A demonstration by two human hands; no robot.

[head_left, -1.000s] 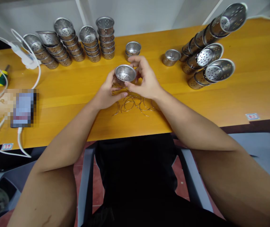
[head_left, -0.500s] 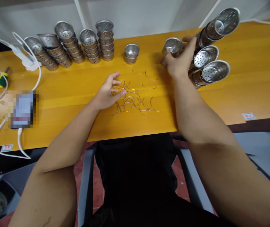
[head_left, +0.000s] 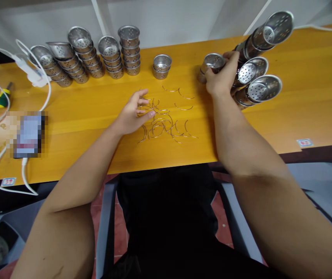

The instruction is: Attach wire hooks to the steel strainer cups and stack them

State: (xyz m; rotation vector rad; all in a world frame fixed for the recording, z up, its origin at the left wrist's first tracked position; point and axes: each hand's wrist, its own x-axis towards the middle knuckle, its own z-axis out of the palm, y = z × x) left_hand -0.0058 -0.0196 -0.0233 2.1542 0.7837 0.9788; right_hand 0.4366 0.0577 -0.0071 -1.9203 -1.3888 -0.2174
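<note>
A perforated metal cup (head_left: 214,61) at the right of the table is in the grip of my right hand (head_left: 222,75), thumb on the near side and fingers behind. It sits on or in another such cup (head_left: 201,76), partly hidden by my hand. My left hand (head_left: 133,112) rests at the middle with its fingers apart and holds nothing. Several thin curved wires (head_left: 163,126) lie scattered beside and under its fingertips. Two nested cups (head_left: 162,66) stand alone behind the wires.
Tall cup stacks (head_left: 263,86) stand just right of my right hand. More stacks (head_left: 108,56) line the back left by the wall. A phone (head_left: 28,135) with white cables lies at the left, near a green-yellow screwdriver (head_left: 2,99). The table's front edge (head_left: 166,169) faces me.
My right hand has lowered slightly toward me with the cup, which now sits lower against the cup beneath. My left hand and the wires stay put.
</note>
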